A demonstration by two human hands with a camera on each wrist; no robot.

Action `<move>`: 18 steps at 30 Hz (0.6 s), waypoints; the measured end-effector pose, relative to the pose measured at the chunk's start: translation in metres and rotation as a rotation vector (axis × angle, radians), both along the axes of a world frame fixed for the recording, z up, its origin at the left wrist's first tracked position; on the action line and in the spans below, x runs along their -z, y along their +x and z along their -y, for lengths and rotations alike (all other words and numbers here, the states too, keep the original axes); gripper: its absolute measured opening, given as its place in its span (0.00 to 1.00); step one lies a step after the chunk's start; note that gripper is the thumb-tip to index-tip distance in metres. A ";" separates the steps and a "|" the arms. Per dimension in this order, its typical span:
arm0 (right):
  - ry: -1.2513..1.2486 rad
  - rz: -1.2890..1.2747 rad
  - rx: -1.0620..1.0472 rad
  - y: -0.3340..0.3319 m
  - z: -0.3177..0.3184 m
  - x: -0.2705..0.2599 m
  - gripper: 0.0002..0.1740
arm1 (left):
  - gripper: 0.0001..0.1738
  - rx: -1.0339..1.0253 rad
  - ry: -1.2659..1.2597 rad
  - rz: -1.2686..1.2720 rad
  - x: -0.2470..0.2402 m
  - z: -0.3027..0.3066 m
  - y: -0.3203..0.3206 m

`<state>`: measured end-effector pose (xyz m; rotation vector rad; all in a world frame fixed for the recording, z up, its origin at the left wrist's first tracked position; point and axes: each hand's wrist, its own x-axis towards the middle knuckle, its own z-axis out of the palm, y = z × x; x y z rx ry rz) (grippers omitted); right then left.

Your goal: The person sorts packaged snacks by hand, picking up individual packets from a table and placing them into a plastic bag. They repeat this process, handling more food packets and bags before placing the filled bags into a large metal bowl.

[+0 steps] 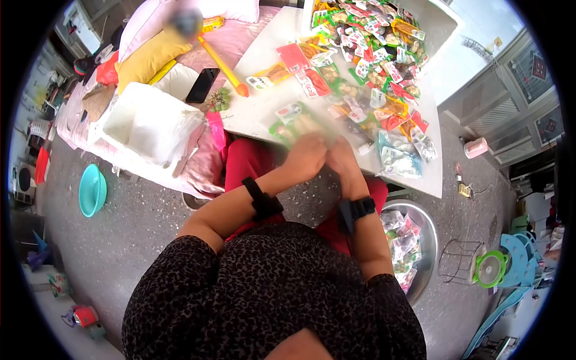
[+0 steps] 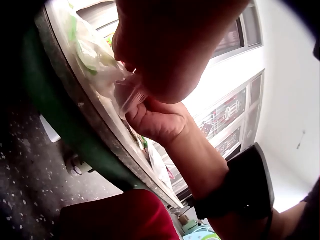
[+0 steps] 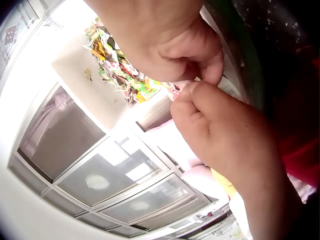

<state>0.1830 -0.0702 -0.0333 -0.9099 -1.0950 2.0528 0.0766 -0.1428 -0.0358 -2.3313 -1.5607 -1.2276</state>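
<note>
Both hands meet at the near edge of the white table [image 1: 240, 114], fingers curled and close together. My left hand [image 1: 305, 157] and right hand [image 1: 343, 157] pinch the near end of a clear and green plastic bag [image 1: 294, 123], blurred in the head view. In the left wrist view the crumpled clear bag [image 2: 97, 62] runs into the curled fingers of the left hand [image 2: 165, 50], with the right hand [image 2: 157, 122] gripping beside it. Thumbs and fingertips almost touch in the right wrist view, where the bag is mostly hidden behind the right hand [image 3: 170, 45] and left hand [image 3: 220, 120].
Many colourful snack packets [image 1: 384, 54] fill a white box at the table's back right, with more packets loose before it. A metal basin [image 1: 429, 240] of packets stands on the floor at right. At left are a white foam box [image 1: 147, 126], phone [image 1: 203, 85] and yellow stick [image 1: 222, 65].
</note>
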 end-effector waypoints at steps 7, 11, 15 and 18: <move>-0.074 0.013 0.008 0.027 0.010 -0.011 0.08 | 0.18 0.001 -0.013 -0.065 -0.028 0.033 -0.003; -0.010 0.185 0.084 0.048 0.012 -0.016 0.11 | 0.15 -0.034 -0.081 -0.210 -0.016 0.034 -0.022; 0.134 0.245 0.162 0.061 0.015 -0.023 0.11 | 0.11 0.033 0.063 -0.081 -0.024 0.022 -0.041; 0.279 0.265 0.250 0.064 0.022 -0.046 0.12 | 0.09 -0.006 0.042 0.202 -0.046 0.011 -0.049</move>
